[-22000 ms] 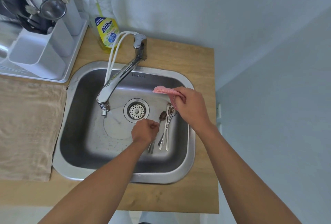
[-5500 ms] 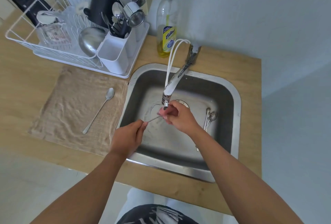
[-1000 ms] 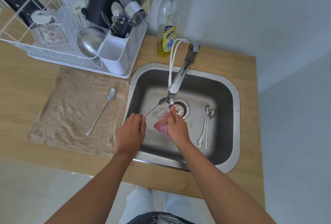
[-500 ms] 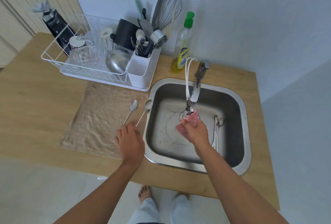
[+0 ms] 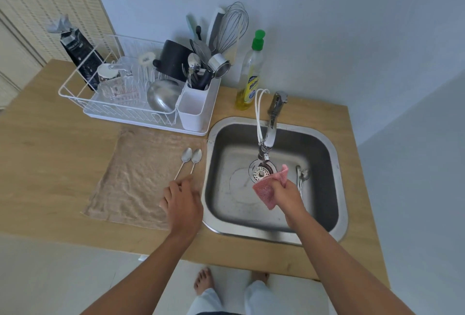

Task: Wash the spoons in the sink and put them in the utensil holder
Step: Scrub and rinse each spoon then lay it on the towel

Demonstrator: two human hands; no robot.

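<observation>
Wooden bench (image 5: 50, 163): left hand (image 5: 182, 204) hides both steel spoons' (image 5: 191, 161) handle ends, grip unclear. Right hand (image 5: 286, 194) clutches pink mesh scrubber (image 5: 268, 189); remaining spoons (image 5: 302, 176) half-hidden.

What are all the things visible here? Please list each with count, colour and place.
spoons on towel: two, silver, side by side near the sink
spoons in sink: a few, silver, right of the drain; count unclear
sink: one, steel, in the wooden counter
towel: one, beige, left of the sink
utensil holder: one, white, on the rack's right end
dish rack: one, white, behind the towel
soap bottle: one, yellow liquid, green cap, behind the sink
tap: one, chrome, over the drain
scrub cloth: one, pink, in the right hand
left hand: over the towel at the spoon handles
right hand: over the sink, holding the cloth
</observation>
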